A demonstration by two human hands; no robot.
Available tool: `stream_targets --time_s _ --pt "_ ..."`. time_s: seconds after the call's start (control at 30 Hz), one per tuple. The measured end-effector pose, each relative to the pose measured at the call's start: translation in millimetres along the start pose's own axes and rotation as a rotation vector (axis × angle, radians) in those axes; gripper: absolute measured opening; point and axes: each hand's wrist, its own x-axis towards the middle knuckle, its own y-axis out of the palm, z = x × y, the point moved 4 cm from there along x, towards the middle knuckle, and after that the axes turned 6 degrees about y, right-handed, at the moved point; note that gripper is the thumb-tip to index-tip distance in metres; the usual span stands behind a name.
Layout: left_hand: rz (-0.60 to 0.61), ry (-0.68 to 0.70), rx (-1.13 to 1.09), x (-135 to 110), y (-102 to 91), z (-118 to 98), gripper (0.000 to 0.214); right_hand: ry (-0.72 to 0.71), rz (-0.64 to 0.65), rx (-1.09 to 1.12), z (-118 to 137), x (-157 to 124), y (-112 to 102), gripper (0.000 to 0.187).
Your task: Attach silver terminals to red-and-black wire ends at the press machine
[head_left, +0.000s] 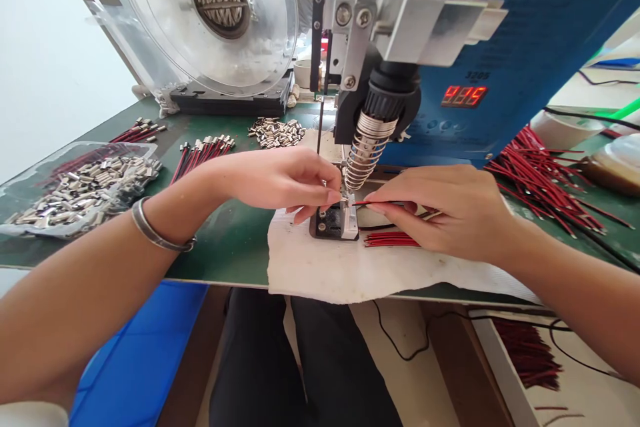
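My left hand (283,179) is pinched at the small black fixture (334,221) under the soldering iron's coiled tip (365,153), fingertips closed on a tiny metal piece I can barely make out. My right hand (445,210) pinches a thin red and black wire (373,203), its end pointed into the fixture from the right. A few more red wires (390,239) lie under that hand on the white cloth (330,267). A metal bangle (157,230) circles my left wrist.
A clear tray of small metal sleeves (80,185) sits at the left, with a loose pile of sleeves (276,132) and finished wires (203,150) behind. A heap of red wires (545,180) lies right. The blue machine (525,47) shows a red readout (464,95); a clear solder reel (215,13) stands behind.
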Motion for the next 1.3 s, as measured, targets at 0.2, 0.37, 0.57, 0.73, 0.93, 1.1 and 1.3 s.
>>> stream_targets --time_s 0.2,0.37,0.57,0.73,0.93,1.1,1.3 --pt "0.004 0.039 -0.040 -0.1 0.1 1.5 0.037 0.000 0.012 -0.001 0.8 -0.6 0.7 0.021" --pt "-0.005 0.034 -0.060 -0.7 -0.4 3.4 0.033 -0.003 -0.034 -0.005 1.5 -0.5 0.2 0.021" --pt "0.016 0.026 -0.043 0.5 -0.1 5.3 0.032 0.004 -0.053 -0.024 2.1 0.2 1.5 0.019" --pt "0.011 0.049 -0.022 0.7 -0.8 4.7 0.030 0.030 -0.029 -0.035 2.0 0.4 2.9 0.021" --pt "0.009 0.045 -0.029 0.1 -0.1 2.5 0.031 0.059 -0.011 -0.014 2.5 0.4 3.2 0.020" --pt "0.011 0.031 -0.047 -0.1 -0.1 3.7 0.031 0.095 0.009 -0.028 3.7 0.6 4.2 0.022" --pt "0.023 0.033 -0.053 0.4 -0.4 3.4 0.033 0.109 -0.021 -0.046 7.7 0.0 4.7 0.025"
